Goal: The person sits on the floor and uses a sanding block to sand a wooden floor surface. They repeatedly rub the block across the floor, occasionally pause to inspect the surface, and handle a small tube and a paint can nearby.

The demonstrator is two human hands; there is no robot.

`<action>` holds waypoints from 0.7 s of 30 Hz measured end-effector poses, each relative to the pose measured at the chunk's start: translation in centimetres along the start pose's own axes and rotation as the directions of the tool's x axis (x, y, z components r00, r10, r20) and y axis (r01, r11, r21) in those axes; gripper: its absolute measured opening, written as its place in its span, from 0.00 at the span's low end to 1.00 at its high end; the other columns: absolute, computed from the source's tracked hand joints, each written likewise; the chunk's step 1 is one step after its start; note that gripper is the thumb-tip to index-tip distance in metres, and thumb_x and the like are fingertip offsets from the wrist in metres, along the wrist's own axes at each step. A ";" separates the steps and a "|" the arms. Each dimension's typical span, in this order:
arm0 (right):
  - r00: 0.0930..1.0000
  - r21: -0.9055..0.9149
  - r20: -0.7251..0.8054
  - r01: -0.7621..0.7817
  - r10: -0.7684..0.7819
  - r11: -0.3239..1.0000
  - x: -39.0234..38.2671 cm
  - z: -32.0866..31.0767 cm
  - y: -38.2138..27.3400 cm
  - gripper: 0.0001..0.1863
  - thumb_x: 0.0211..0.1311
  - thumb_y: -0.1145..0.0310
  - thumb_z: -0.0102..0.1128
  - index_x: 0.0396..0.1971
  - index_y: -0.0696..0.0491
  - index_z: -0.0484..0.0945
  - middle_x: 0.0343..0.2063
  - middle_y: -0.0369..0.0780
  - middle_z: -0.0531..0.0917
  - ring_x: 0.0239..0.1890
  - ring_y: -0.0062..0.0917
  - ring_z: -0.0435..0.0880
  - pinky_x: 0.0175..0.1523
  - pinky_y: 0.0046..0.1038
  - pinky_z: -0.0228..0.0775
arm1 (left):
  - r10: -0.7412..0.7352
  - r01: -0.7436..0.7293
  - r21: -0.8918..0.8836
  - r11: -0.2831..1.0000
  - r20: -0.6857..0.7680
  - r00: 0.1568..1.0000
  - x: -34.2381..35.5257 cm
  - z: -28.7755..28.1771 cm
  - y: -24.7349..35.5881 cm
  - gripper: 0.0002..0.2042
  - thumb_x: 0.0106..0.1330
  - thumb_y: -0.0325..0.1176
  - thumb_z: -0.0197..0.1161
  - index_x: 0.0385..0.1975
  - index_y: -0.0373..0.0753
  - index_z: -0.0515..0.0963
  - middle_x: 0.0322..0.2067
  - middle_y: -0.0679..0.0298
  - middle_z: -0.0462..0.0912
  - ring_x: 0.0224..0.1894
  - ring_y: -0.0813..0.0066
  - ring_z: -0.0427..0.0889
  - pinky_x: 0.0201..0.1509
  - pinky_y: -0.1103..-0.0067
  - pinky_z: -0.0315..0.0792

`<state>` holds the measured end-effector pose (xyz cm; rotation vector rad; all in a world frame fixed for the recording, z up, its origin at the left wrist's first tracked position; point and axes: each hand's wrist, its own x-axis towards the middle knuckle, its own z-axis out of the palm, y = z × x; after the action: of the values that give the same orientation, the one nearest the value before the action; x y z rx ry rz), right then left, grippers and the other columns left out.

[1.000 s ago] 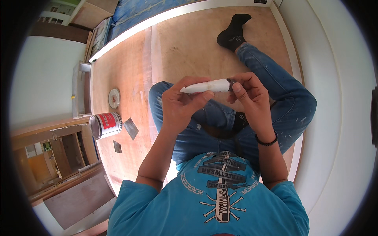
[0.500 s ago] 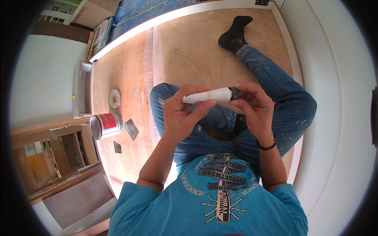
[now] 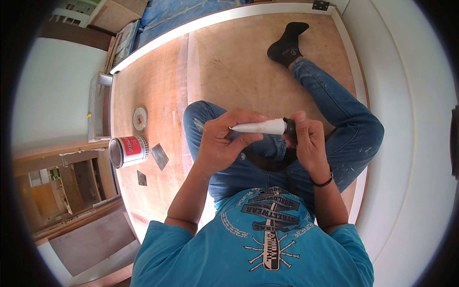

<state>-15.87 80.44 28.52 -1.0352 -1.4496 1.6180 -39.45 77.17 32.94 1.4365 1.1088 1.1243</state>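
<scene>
Left fingers [image 3: 247,138] grip a white tube [image 3: 262,126], right fingers [image 3: 301,125] its black cap [image 3: 289,126], one knee [image 3: 195,117] between them and a can [image 3: 129,152].

There are two hands [image 3: 215,143] [image 3: 311,148], one tube [image 3: 263,126] (with one cap [image 3: 290,126]), one can [image 3: 129,152], one round disc [image 3: 139,119], two flat sheets [image 3: 159,156] [image 3: 142,178].

Left of my left hand [image 3: 215,143], large lettering runs sideways across the red label [image 3: 130,146] of a white tin [image 3: 140,157]. Below both hands, toward my body, my blue T-shirt [image 3: 311,253] carries block capitals on its dark ribbon banners [image 3: 271,210], and more lettering on the bottle-shaped print [image 3: 271,251] under them. Well beyond my right hand [image 3: 311,146], a black sock [image 3: 287,48] bears pale lettering, too small for me to make out.
</scene>
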 end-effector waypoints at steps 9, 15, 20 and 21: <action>0.890 -0.217 -0.166 0.387 -0.425 0.896 0.7 2.6 -0.1 0.15 0.73 0.66 0.67 0.50 0.60 0.79 0.32 0.39 0.84 0.31 0.19 0.83 0.38 0.21 0.76 | -0.164 0.123 -0.277 0.953 -0.129 0.978 -0.8 0.3 -1.5 0.14 0.71 0.28 0.70 0.53 0.30 0.79 0.47 0.55 0.87 0.49 0.69 0.87 0.56 0.76 0.81; 0.991 -0.308 0.063 0.136 -0.122 0.942 0.2 0.5 -0.4 0.18 0.72 0.58 0.67 0.48 0.59 0.80 0.27 0.41 0.82 0.25 0.26 0.80 0.33 0.27 0.72 | 0.006 -0.008 -0.100 0.995 -0.021 1.000 -0.7 -0.7 -1.1 0.14 0.70 0.27 0.70 0.52 0.30 0.80 0.46 0.56 0.87 0.49 0.70 0.87 0.56 0.75 0.80; 0.890 -0.305 -0.196 0.344 -0.412 0.888 1.2 3.2 -2.3 0.20 0.77 0.54 0.60 0.36 0.59 0.82 0.18 0.42 0.76 0.22 0.28 0.78 0.30 0.31 0.68 | -0.203 0.188 -0.133 0.973 -0.103 0.974 -0.7 -0.8 -0.6 0.13 0.69 0.23 0.70 0.51 0.33 0.81 0.47 0.58 0.87 0.50 0.72 0.86 0.56 0.77 0.80; 0.860 -0.314 -0.230 0.378 -0.456 0.871 1.3 3.6 -2.4 0.21 0.77 0.53 0.59 0.35 0.59 0.82 0.17 0.42 0.76 0.22 0.28 0.77 0.30 0.31 0.67 | -0.207 0.189 -0.159 0.969 -0.107 0.972 -0.7 -0.9 -0.8 0.13 0.69 0.23 0.70 0.51 0.33 0.81 0.47 0.58 0.87 0.50 0.73 0.86 0.55 0.77 0.80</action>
<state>-19.71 80.34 30.95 -0.9669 -1.5691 0.9331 -40.51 76.71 32.17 1.1273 1.2005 1.1384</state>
